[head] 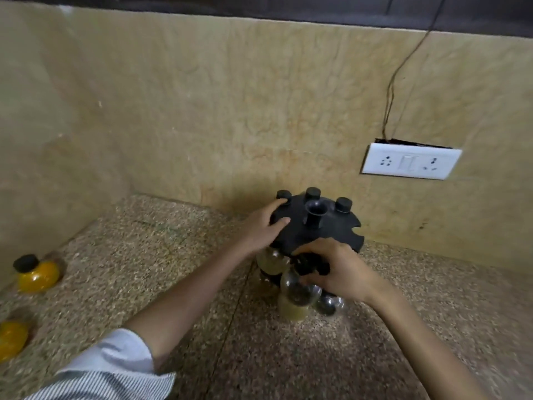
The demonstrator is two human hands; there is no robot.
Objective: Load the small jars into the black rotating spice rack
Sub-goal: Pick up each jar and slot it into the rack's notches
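The black rotating spice rack (331,229) stands on the speckled counter near the back wall. Three black jar caps rise through its far slots. My left hand (261,226) rests on the rack's top disc at its left edge, fingers spread. My right hand (331,269) grips the black cap of a clear small jar (295,287) at the rack's front edge, just below the disc. More jars hang beneath, one with pale contents (291,310), one dark (327,304). Two orange-filled jars lie at far left, one (36,274) with a black cap, one (11,339) cut by the frame.
A white socket plate (411,164) is on the tiled wall to the right, with a thin wire running up from it. The counter (173,255) meets walls at the back and left, forming a corner.
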